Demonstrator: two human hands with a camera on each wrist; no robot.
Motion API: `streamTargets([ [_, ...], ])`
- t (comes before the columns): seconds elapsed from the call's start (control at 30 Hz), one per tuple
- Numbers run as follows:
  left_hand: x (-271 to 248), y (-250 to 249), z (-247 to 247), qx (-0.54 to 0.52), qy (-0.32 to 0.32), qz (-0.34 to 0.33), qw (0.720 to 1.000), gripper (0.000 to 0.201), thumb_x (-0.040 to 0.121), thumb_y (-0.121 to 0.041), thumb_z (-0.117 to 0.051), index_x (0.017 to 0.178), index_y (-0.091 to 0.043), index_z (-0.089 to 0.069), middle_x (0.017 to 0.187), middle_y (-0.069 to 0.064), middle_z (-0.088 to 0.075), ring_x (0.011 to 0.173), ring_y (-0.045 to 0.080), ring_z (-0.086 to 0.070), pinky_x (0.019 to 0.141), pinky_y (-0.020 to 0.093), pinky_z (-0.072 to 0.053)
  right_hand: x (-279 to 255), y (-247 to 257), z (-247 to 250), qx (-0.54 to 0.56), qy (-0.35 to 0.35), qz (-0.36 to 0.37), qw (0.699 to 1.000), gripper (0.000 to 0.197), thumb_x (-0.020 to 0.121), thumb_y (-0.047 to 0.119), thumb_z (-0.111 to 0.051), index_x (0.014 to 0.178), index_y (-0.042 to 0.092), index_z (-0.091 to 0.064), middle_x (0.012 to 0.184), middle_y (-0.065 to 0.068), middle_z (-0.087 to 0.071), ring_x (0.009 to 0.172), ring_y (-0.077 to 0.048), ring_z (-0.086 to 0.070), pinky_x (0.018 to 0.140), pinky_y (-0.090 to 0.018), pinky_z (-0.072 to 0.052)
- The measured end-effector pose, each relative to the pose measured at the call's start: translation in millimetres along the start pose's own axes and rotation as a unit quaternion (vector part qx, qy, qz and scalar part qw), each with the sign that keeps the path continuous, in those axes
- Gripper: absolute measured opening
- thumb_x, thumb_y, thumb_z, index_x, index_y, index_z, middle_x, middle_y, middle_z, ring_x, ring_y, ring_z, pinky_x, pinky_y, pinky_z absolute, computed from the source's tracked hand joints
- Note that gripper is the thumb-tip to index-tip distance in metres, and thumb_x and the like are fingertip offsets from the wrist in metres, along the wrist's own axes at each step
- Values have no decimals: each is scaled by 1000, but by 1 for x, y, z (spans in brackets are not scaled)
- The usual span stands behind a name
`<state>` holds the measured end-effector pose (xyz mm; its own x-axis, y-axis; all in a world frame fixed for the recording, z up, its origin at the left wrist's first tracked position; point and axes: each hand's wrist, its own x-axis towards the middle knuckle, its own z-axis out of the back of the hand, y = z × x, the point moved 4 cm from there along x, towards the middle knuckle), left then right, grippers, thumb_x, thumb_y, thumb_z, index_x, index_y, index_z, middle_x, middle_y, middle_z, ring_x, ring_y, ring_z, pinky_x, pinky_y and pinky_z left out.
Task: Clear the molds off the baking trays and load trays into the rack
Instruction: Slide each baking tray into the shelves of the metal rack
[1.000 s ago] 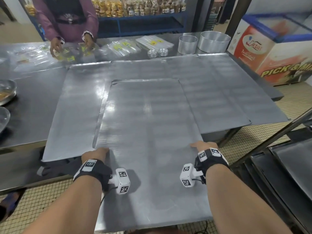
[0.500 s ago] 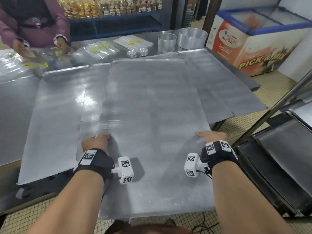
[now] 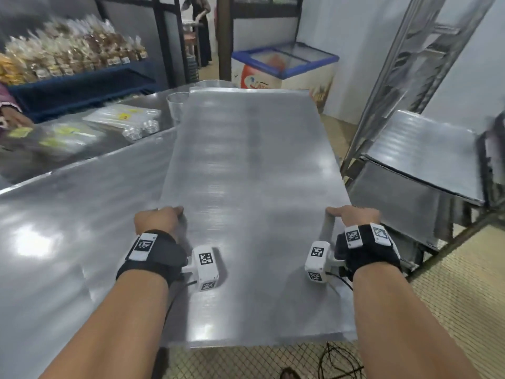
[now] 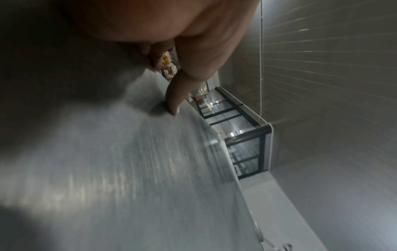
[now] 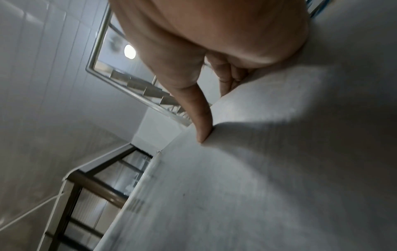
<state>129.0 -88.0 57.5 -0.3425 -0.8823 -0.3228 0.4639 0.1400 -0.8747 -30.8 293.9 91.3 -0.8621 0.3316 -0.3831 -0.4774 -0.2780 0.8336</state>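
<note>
Fingers of the left hand (image 3: 158, 218) and right hand (image 3: 352, 214) curl round the long edges of a bare tray (image 3: 251, 203) held above the table (image 3: 68, 214), so loading is underway; next, line it up with the rack (image 3: 404, 86).

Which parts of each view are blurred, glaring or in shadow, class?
Head view: glare patches on the table, motion blur on the rack and the packets on the shelf. Left wrist view: dim, the tray streaked with blur, the left hand casting shadow. Right wrist view: a bright ceiling lamp, the right hand shadowing the tray.
</note>
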Motion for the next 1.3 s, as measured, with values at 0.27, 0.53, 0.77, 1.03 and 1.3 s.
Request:
streamTargets([
  [0.27, -7, -23, -61, -63, 133, 9, 989, 62, 48, -24, -88, 102, 3, -72, 99, 19, -75, 88, 33, -74, 74, 41, -57, -41, -29, 76, 69, -124, -14, 990, 41, 74, 14, -85, 104, -5, -65, 113, -16, -66, 103, -31, -63, 88, -36, -51],
  [0.53, -31, -25, -167, -142, 240, 12, 960, 48, 42, -6, -79, 87, -3, -64, 98, 23, -73, 80, 28, -70, 86, 58, -56, -42, -72, 155, 136, -201, -71, 968, 43, 67, 13, -88, 101, -4, -68, 97, -14, -69, 80, -25, -61, 66, -29, -47],
  [0.77, -117, -37, -207, -20, 265, -28, 964, 32, 63, -5, -83, 65, -9, -51, 70, 9, -63, 76, 28, -66, 82, 47, -59, -30, -102, 218, 147, -236, -98, 956, 41, 67, 7, -87, 99, -6, -65, 82, -12, -64, 67, -25, -59, 67, -33, -47],
  [1.03, -154, -36, -278, 15, 288, -34, 957, 25, 58, -4, -82, 69, -3, -60, 80, 17, -70, 76, 32, -71, 79, 55, -60, 15, -118, 258, 155, -243, -124, 949, 53, 68, 9, -86, 111, -9, -62, 102, -16, -67, 78, -26, -59, 68, -31, -46],
  [1.3, -159, -36, -362, 10, 316, -26, 948, 40, 42, -5, -80, 77, -2, -61, 82, 18, -73, 74, 35, -73, 74, 61, -59, 78, -122, 284, 177, -239, -168, 940, 57, 70, 4, -85, 119, -13, -59, 116, -23, -66, 81, -27, -55, 66, -30, -43],
])
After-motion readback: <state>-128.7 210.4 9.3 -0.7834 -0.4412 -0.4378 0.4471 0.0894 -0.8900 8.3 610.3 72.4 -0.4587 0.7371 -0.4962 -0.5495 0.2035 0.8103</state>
